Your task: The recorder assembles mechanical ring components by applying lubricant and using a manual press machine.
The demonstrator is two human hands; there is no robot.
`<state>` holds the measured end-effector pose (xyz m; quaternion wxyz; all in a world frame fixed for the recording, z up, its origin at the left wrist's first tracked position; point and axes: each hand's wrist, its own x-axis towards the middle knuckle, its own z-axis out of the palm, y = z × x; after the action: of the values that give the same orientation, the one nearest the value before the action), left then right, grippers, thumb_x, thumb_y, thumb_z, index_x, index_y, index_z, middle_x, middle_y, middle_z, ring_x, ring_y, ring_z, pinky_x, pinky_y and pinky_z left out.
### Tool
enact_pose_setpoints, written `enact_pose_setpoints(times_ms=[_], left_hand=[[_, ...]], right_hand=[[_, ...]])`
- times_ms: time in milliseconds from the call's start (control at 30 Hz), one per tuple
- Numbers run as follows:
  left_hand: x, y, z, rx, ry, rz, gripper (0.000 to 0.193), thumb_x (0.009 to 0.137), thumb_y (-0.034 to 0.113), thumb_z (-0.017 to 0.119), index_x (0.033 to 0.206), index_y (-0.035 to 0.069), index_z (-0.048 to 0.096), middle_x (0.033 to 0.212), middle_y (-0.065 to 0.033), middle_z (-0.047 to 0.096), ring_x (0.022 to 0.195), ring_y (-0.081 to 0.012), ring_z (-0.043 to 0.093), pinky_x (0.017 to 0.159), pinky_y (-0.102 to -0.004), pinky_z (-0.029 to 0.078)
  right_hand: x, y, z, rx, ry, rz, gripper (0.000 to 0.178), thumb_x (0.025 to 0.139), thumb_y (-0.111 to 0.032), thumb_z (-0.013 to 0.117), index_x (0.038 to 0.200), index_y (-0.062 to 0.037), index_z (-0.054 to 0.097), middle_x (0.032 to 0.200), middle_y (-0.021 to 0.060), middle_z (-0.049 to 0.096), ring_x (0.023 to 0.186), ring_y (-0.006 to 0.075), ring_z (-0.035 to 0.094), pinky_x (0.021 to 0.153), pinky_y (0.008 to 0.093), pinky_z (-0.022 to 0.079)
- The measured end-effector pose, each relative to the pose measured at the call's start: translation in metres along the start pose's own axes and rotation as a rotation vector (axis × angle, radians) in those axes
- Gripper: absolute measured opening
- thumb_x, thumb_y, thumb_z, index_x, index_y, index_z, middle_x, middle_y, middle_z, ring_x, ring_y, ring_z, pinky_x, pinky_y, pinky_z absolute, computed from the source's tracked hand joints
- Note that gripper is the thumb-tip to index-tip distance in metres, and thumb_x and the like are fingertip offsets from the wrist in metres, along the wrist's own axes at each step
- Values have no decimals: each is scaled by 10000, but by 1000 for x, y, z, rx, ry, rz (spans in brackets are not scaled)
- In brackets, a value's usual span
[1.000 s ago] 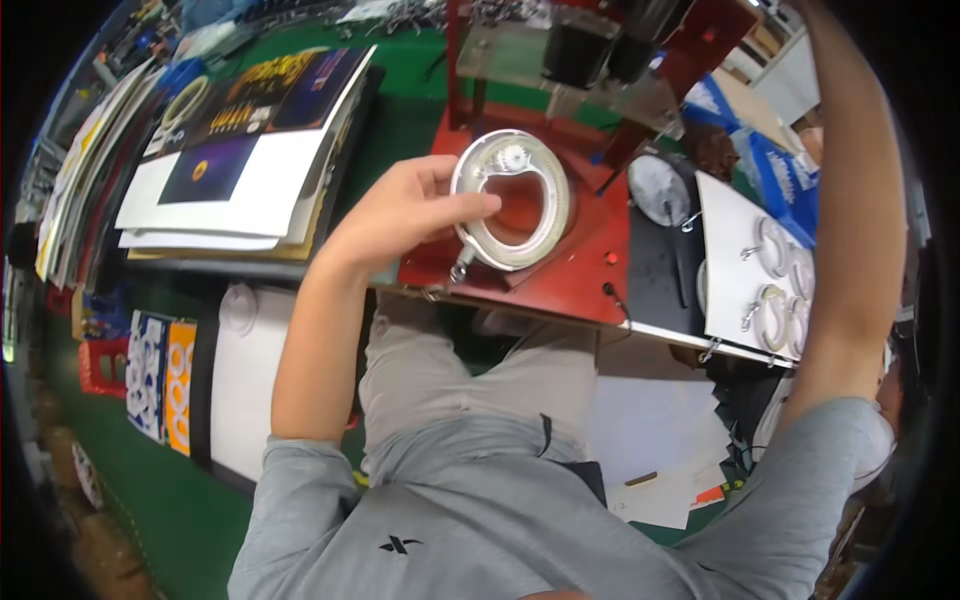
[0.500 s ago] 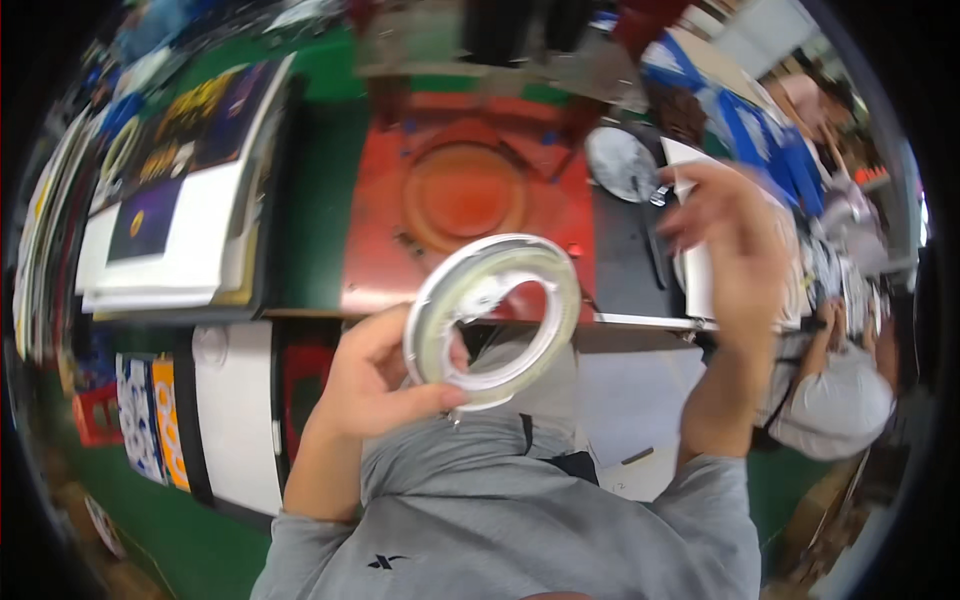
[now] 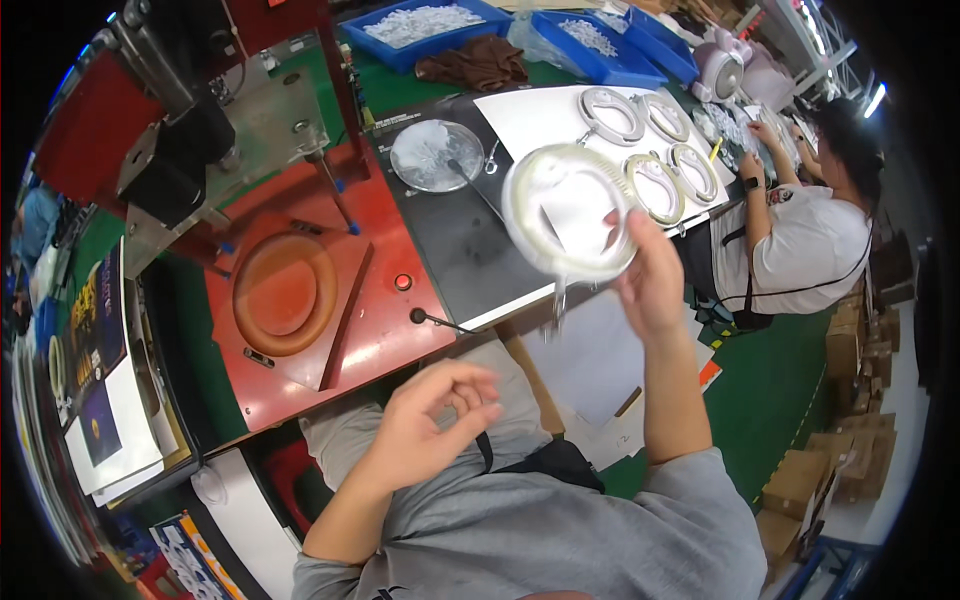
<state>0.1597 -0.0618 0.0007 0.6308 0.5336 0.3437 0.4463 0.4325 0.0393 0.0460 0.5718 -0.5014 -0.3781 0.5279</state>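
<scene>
A white plastic ring (image 3: 518, 205) with a pale translucent band is raised over the right part of the bench, tilted. My right hand (image 3: 655, 275) grips its right edge between thumb and fingers. A small metal piece hangs from the ring's lower edge. Lower and to the left, my left hand (image 3: 430, 425) holds nothing; its fingers are loosely curled with the thumb apart. Several similar rings, among them one ring (image 3: 612, 115), lie on a white sheet (image 3: 520, 105) just beyond the held one.
Left of my hands stands a red press (image 3: 400, 335) with an orange round pad (image 3: 285, 295). A clear dish (image 3: 437, 155) of white stuff sits on the black mat. Blue trays (image 3: 425, 30) of small white parts are behind. At the right sits a co-worker (image 3: 810, 240).
The ring has passed from my left hand to my right hand. My left hand has let go and dropped lower. The view has turned toward the right, showing the sheet of rings.
</scene>
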Motion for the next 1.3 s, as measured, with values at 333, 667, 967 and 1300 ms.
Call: enact_pose_setpoints(times_ms=[333, 667, 967, 1300], left_hand=[[-21, -10, 1, 196, 7, -83, 140, 901, 23, 740, 1027, -23, 700, 891, -41, 666, 747, -91, 605, 691, -242, 492], [-63, -47, -10, 60, 140, -172, 175, 913, 55, 751, 1066, -12, 698, 910, -22, 673, 784, -65, 606, 704, -230, 499], [-132, -95, -68, -3, 380, -306, 164, 966, 192, 720, 924, 42, 666, 839, -2, 690, 749, -66, 621, 674, -261, 514], [-361, -89, -191, 287, 1762, -399, 172, 958, 129, 635, 1095, 38, 683, 936, -53, 697, 781, -129, 653, 659, -262, 507]], right_hand=[[169, -13, -20, -441, 29, 30, 332, 1014, -328, 580, 949, -2, 588, 696, 69, 613, 478, 111, 476, 425, 274, 329], [219, -2, -31, -1264, 90, -145, 420, 969, -352, 640, 995, 64, 692, 817, 182, 723, 579, 245, 667, 585, 383, 536], [5, -8, 83, -1136, -837, -273, 216, 968, -172, 652, 870, 6, 726, 659, 40, 610, 573, 111, 528, 556, 248, 390], [-96, 105, 164, -822, -1659, 166, 132, 949, -101, 691, 1013, -6, 756, 710, 97, 582, 617, 181, 553, 579, 301, 433]])
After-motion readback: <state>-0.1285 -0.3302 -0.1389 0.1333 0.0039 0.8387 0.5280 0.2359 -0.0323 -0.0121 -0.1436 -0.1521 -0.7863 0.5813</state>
